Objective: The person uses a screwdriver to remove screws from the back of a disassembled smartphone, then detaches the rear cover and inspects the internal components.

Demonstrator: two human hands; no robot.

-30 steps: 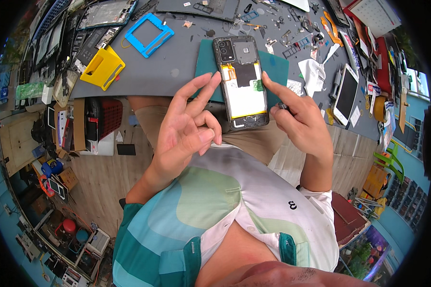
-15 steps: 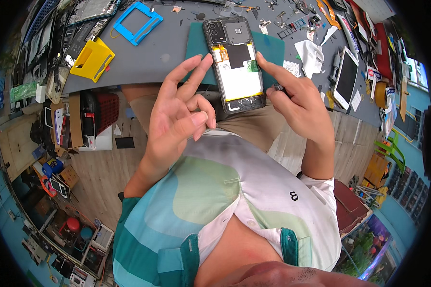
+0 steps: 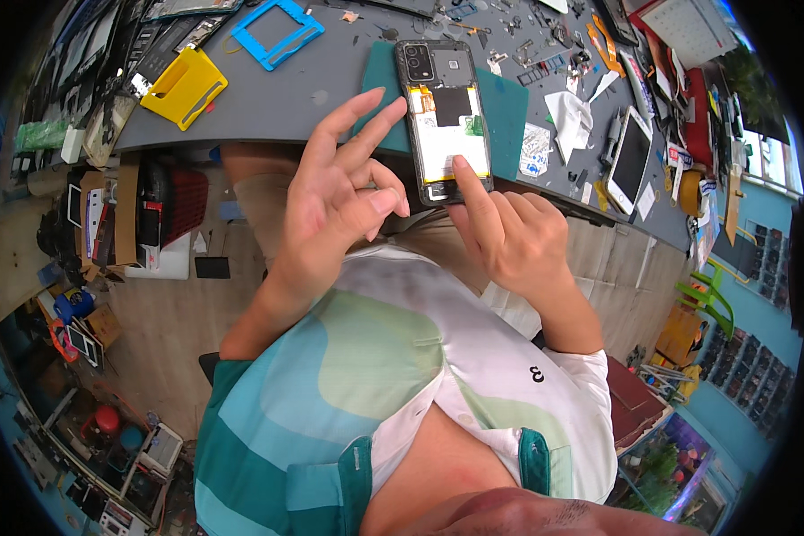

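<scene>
An opened smartphone [image 3: 451, 98] with its back cover off lies over the table's near edge. Its camera block points away from me, and a white battery [image 3: 442, 147] with yellow edges fills the lower half. My right hand [image 3: 518, 228] grips its lower end, the index fingertip on the battery and the thumb at the bottom edge. The other right fingers curl in, and what lies inside them is hidden. My left hand [image 3: 344, 183] is beside the phone's left edge, two fingers stretched toward it and the rest loosely bent. Whether those fingertips touch the frame I cannot tell.
Under the phone is a green mat [image 3: 509, 116]. A yellow holder [image 3: 184, 87] and a blue frame [image 3: 277, 34] lie left. To the right are crumpled white tissue [image 3: 570, 121] and a white phone [image 3: 630, 161]. Loose small parts scatter across the far table.
My right hand has moved from the phone's right edge to its lower end, index finger now on the battery. A small dark piece between its fingers no longer shows. The view has shifted slightly.
</scene>
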